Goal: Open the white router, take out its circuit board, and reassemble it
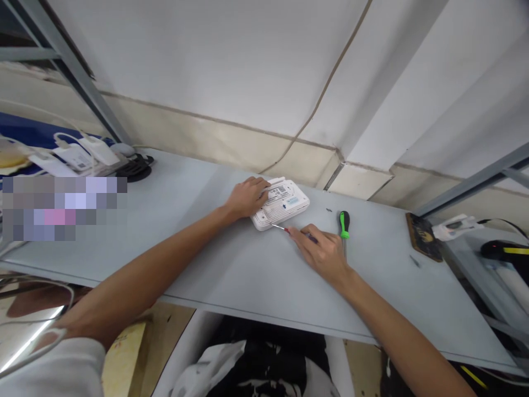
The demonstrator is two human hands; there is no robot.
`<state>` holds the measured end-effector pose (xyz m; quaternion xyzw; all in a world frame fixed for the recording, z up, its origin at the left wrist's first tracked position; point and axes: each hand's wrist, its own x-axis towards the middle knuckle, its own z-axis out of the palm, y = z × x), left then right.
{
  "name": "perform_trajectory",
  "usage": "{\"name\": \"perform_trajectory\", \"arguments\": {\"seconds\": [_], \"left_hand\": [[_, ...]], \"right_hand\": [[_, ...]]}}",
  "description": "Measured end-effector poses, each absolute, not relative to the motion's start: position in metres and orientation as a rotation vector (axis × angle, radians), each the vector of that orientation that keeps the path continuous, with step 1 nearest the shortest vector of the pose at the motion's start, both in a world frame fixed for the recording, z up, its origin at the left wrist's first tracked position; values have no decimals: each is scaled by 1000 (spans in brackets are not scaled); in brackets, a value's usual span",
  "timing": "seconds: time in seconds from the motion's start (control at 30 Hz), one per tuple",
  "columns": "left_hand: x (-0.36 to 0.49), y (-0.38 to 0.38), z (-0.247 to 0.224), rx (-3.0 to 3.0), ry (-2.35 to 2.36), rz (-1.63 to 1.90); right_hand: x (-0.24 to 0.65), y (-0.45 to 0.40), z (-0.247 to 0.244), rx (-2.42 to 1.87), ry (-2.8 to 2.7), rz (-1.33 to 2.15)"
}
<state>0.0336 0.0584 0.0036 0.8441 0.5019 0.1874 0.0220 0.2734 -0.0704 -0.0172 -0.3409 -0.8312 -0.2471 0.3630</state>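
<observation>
White device lies on our bench, perforated face up. Prob. light, stiff, slick plastic w/ rounded corners; we'd hold it by the edges. Our L hand half-curled over its left end, grip unclear; R hand closed on thin metal-shafted screwdriver, tip at near edge.

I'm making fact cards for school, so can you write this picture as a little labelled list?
left hand: on the white box
right hand: holding a thin tool
tool tip: at the box's near edge
green-and-black screwdriver: lying near the right hand
table: pale, under the box
</observation>
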Motion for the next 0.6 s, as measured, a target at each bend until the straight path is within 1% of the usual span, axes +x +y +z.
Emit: {"name": "perform_trajectory", "arguments": {"seconds": [0.37,0.6], "left_hand": [[33,59,3,2604,1614,585],[23,67,9,2466,1658,747]], "right_hand": [[275,-75,-17,-964,-2151,-599],[279,-75,-14,-996,-2137,-525]]}}
